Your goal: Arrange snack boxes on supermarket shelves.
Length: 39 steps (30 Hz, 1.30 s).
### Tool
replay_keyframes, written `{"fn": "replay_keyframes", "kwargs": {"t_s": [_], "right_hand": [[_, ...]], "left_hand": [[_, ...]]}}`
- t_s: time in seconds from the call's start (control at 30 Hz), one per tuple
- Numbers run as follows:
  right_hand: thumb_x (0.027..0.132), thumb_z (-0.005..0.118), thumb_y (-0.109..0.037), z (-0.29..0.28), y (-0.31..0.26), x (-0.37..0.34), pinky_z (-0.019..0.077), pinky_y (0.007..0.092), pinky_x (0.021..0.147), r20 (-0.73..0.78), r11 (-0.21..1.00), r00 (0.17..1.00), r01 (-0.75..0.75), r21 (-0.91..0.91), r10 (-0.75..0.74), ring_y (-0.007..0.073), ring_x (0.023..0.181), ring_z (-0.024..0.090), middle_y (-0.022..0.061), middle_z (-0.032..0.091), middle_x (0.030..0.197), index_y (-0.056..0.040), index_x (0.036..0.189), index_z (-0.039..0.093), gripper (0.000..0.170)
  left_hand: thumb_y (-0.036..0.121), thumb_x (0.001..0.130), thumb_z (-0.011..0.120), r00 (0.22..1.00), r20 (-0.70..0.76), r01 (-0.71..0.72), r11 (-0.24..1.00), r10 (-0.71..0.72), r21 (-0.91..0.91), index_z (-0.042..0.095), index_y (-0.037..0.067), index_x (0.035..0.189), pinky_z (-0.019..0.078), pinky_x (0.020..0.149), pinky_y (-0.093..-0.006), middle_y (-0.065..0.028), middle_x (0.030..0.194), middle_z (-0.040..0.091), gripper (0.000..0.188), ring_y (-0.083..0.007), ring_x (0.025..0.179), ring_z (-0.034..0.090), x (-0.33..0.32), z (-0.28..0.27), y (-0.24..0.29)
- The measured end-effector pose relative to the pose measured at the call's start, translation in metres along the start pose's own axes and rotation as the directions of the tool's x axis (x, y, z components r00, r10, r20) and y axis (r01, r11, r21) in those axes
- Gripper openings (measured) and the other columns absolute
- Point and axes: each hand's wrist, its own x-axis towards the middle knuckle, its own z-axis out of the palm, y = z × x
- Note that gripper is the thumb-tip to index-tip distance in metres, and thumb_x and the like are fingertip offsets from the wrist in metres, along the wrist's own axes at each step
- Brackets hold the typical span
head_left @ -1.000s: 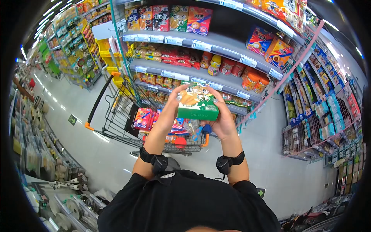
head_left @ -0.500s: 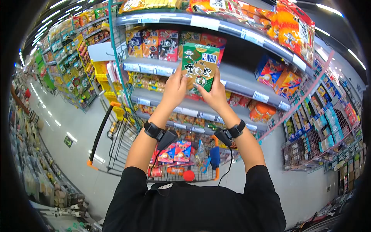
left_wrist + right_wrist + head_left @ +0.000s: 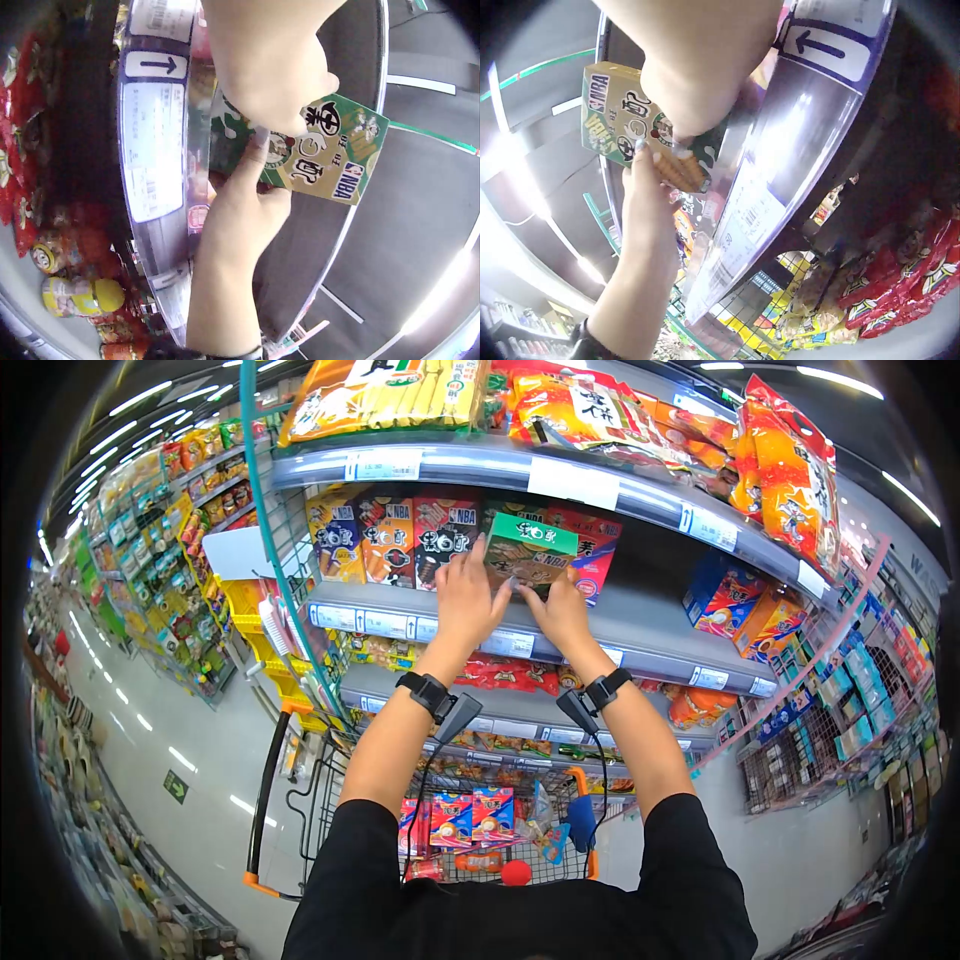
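Note:
A green and tan snack box (image 3: pixel 535 538) with an NBA logo stands at the front of a shelf, before a row of similar boxes. My left hand (image 3: pixel 465 600) holds its left side, the thumb on the printed front. From the other side my right hand (image 3: pixel 562 610) grips it near the lower right corner. In the left wrist view the box's front (image 3: pixel 322 150) shows Chinese lettering between the hands. The right wrist view shows the left thumb and the right hand (image 3: pixel 697 90) on the same box.
Yellow, orange and black snack boxes (image 3: pixel 387 540) line the shelf to the left. Red and blue boxes (image 3: pixel 720 600) stand farther right. Bagged snacks (image 3: pixel 600 410) fill the shelf above. Below my arms, a wire cart holds red and blue boxes (image 3: pixel 452 820).
Both hands have raised the box from above the cart and carried it forward to the shelf. The box has turned upright, and now its top tilts toward me.

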Motion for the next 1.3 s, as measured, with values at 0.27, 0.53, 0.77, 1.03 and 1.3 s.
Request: {"fn": "replay_keyframes", "kwargs": {"t_s": [0.27,0.53,0.77,1.03,1.3], "right_hand": [[0.082,0.066,-0.031,0.010,0.010,-0.001,0.0494,0.0476,0.053,-0.006,0.998,0.999,0.041,-0.054,-0.042,0.0426,0.066,0.061,0.0252,0.062,0.076,0.0011,0.117,0.038,0.055],[0.081,0.065,-0.035,0.010,0.006,0.002,0.0495,0.0433,0.049,-0.010,0.993,1.000,0.005,-0.118,-0.006,0.0376,0.058,0.061,0.0211,0.060,0.064,0.0036,0.102,0.046,0.047],[0.079,0.067,-0.032,0.010,0.008,0.001,0.0491,0.0424,0.047,0.015,0.993,0.995,-0.097,-0.071,0.098,0.0364,0.055,0.061,0.0182,0.058,0.059,0.0023,0.106,0.044,0.049],[0.076,0.072,-0.027,0.013,0.010,0.000,0.0478,0.0395,0.048,0.012,0.992,0.994,-0.106,-0.065,0.107,0.0327,0.054,0.061,0.0125,0.058,0.058,-0.0007,0.105,0.043,0.049],[0.072,0.073,-0.033,0.013,0.012,0.001,0.0514,0.0461,0.054,0.047,0.990,0.990,-0.130,-0.057,0.133,0.0406,0.064,0.062,0.0227,0.060,0.069,-0.0005,0.107,0.041,0.057]], "left_hand": [[0.025,0.077,0.064,1.000,-0.021,-0.015,0.999,0.014,-0.050,0.041,-0.005,0.122,0.0352,0.085,-0.0452,-0.0200,0.109,0.049,0.059,-0.0368,0.098,0.044,-0.001,0.014,-0.012],[0.025,0.079,0.061,1.000,0.003,0.004,0.995,-0.004,-0.099,0.041,-0.006,0.120,0.0383,0.083,-0.0459,-0.0218,0.102,0.048,0.055,-0.0385,0.093,0.046,-0.004,0.021,-0.017],[0.025,0.077,0.064,0.999,0.025,0.047,0.997,-0.046,-0.058,0.035,-0.003,0.133,0.0448,0.078,-0.0424,-0.0202,0.103,0.048,0.069,-0.0353,0.093,0.051,-0.001,0.022,-0.015],[0.015,0.077,0.063,0.994,-0.017,0.105,0.977,-0.110,-0.183,0.040,0.000,0.129,0.0496,0.069,-0.0409,-0.0181,0.103,0.049,0.059,-0.0338,0.083,0.058,-0.002,0.017,-0.008],[0.014,0.073,0.064,0.994,-0.083,0.055,0.991,-0.065,-0.119,0.047,0.001,0.109,0.0480,0.062,-0.0363,-0.0129,0.093,0.052,0.042,-0.0279,0.075,0.058,-0.007,0.021,-0.016]]}}
